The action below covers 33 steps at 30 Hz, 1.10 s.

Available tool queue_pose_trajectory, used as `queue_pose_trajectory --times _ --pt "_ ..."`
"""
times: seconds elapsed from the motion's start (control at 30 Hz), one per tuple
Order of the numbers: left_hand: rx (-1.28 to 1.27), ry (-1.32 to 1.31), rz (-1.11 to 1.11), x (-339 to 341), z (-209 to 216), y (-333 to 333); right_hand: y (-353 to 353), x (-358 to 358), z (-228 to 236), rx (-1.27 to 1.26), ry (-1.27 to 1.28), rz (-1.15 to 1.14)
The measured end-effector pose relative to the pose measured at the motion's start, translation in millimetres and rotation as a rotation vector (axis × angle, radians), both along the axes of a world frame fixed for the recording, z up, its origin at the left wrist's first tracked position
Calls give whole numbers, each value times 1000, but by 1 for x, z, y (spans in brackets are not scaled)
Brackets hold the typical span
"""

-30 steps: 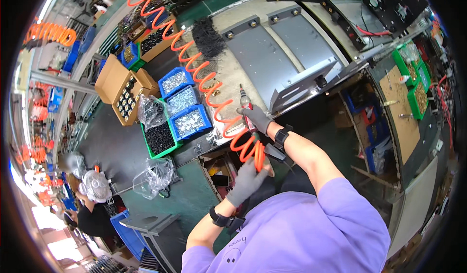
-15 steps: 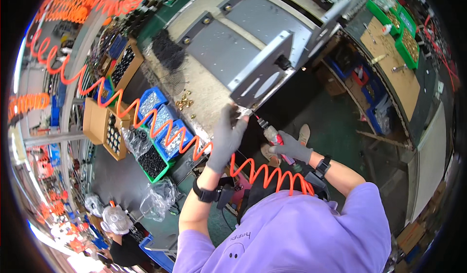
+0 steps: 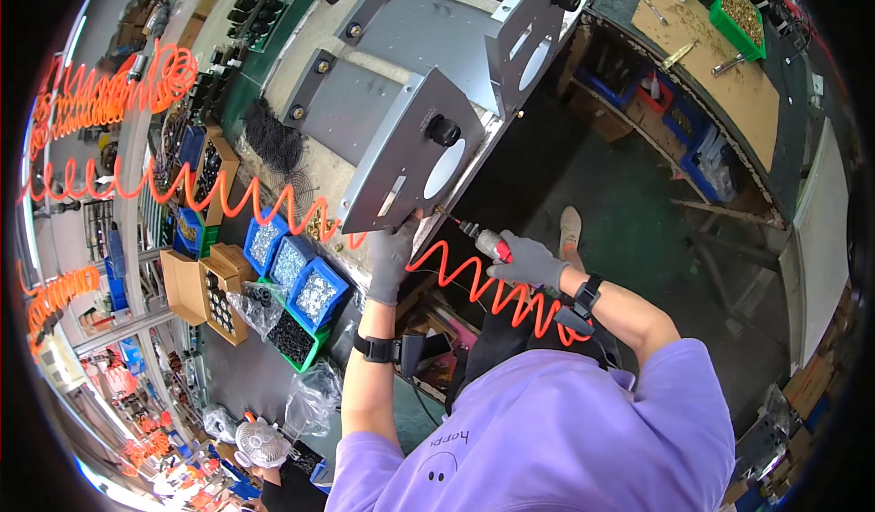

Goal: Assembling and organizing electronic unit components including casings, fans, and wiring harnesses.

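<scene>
A grey metal panel (image 3: 401,161) with a black knob (image 3: 444,130) and a round cutout stands upright at the front of the bench. At its lower edge is my gray-gloved left hand (image 3: 390,261), fingers bent against the panel and partly hidden by it. My gloved right hand (image 3: 531,263) is wrapped round a red and grey power screwdriver (image 3: 492,243). The thin bit points up and left at the panel's lower corner, close to the left fingertips; whether it touches a screw is too small to tell. An orange coiled hose (image 3: 492,298) runs below the tool.
Left of my hands are blue bins (image 3: 316,293) of small metal parts, a green bin (image 3: 290,339) of black pieces and a cardboard box (image 3: 221,311). A second upright panel (image 3: 529,33) stands farther back. At right is a workbench (image 3: 702,65) with green bins. A person with a fan (image 3: 262,444) is lower left.
The view has shifted, and the panel now shows more of its face. My left hand has gone from beside the bit to the panel's lower edge. The screwdriver has moved slightly left with my right hand.
</scene>
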<state>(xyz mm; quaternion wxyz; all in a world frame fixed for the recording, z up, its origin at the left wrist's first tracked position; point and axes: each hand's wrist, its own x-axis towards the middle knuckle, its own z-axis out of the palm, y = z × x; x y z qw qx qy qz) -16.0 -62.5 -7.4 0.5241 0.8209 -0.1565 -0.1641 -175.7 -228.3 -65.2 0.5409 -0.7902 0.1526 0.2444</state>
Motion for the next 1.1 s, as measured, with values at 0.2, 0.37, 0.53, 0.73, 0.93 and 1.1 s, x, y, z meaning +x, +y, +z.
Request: queue_pose_trajectory --times 0.2,0.37,0.53,0.73,0.93,1.1 --pt "130 -4 -64 4 5 1 0 6 -7 -23 25 32" --pt "153 6 -58 9 -9 9 5 5 -6 -15 11 -5" --pt "223 -29 -109 9 0 6 7 5 -23 62 -9 -46" --pt "169 -64 -92 7 4 2 5 12 -12 61 8 -24" --pt "138 -97 -121 8 1 2 7 17 -10 7 -7 -20" --pt "113 -53 -104 7 0 2 4 17 -8 -23 -43 -3"
